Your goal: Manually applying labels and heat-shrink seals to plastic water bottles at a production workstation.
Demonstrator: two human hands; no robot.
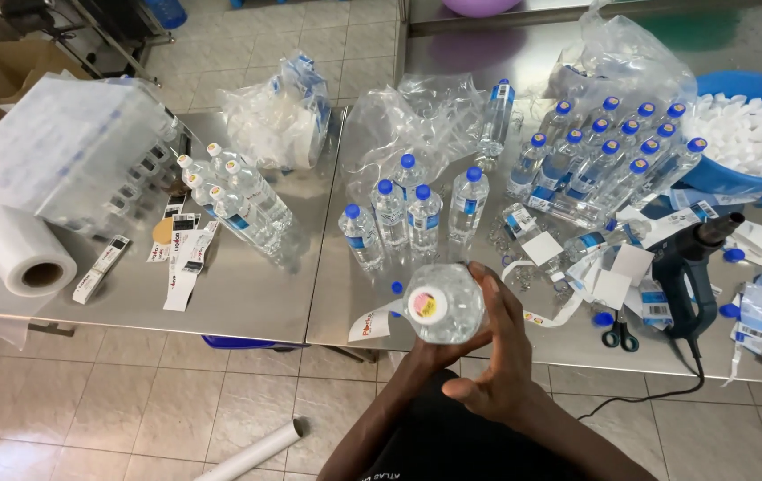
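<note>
I am holding the clear plastic water bottle (441,304) over the desk's (247,285) near edge, right hand (497,356) wrapping its side; left hand's grip is hidden, I cannot tell. Slick, crushable; I am judging the ribbed middle safest.

Both hands (488,356) hold a clear bottle (443,303).
</note>
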